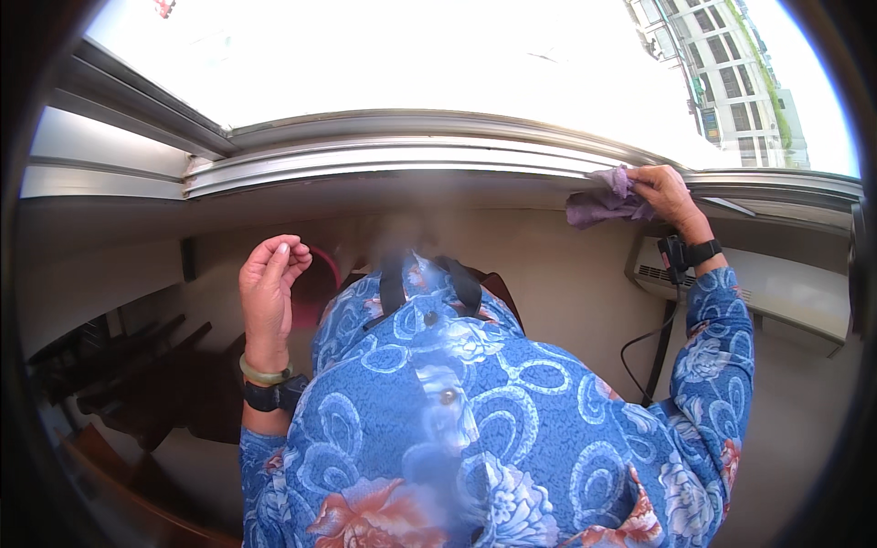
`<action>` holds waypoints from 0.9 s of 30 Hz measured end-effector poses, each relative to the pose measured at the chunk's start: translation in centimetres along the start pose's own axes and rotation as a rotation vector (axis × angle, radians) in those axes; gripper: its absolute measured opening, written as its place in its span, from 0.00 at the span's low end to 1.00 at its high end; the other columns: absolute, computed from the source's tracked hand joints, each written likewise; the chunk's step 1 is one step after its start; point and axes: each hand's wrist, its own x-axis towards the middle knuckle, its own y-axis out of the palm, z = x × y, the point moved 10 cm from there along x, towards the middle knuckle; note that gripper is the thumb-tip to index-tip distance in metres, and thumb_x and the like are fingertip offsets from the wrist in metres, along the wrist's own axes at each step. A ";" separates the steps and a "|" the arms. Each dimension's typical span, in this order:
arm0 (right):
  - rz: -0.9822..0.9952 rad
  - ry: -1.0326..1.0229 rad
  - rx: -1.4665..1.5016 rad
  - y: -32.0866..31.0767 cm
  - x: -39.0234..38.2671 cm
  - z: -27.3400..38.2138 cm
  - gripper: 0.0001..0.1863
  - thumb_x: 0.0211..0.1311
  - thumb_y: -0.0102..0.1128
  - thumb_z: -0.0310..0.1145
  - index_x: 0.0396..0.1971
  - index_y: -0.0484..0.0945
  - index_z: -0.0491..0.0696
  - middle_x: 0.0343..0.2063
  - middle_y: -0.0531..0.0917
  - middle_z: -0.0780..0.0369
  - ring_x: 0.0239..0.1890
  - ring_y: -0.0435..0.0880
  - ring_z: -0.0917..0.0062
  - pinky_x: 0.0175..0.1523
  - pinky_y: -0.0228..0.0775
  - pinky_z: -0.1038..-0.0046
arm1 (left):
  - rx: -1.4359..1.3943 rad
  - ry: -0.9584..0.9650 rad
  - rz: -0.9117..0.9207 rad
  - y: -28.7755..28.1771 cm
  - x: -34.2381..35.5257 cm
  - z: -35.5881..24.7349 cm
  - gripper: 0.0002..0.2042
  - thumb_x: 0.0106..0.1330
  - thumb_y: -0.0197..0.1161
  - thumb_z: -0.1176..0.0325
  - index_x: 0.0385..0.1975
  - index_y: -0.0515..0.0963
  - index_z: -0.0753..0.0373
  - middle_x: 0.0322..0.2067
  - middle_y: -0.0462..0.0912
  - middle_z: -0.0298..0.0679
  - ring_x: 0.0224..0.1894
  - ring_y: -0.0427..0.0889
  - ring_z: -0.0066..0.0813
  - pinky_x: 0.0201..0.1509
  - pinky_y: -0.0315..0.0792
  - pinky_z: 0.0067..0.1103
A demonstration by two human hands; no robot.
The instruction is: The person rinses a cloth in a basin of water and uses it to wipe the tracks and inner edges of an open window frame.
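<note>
Blue floral shirt [548, 402], right fingers [645, 174] clamped on crumpled, limp purple cloth [601, 206], left fingers [298, 263] curled, contact unclear

Window track [402, 157] runs left to right in front of me; a building [735, 87] stands beyond it, far right. My right hand [664, 192] is at the track's right part, cloth [598, 203] in its fingers, along the near edge. Below my right wrist: a long wall unit [790, 297], with a cable [639, 340] hanging to its left. My left hand [269, 274] is well apart from the cloth, nearer me than the track; a rounded container [317, 290] lies just right of it, lower down.
</note>
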 end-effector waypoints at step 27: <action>-0.242 -0.458 -0.179 0.6 11.8 39.3 0.07 0.49 0.48 0.28 0.26 0.76 0.46 0.21 0.79 0.54 0.27 0.79 0.59 0.32 0.70 0.62 | -0.163 0.110 -0.209 -4.6 -3.4 0.8 0.07 0.65 0.50 0.72 0.36 0.75 0.66 0.30 0.78 0.38 0.34 0.77 0.25 0.43 0.73 0.21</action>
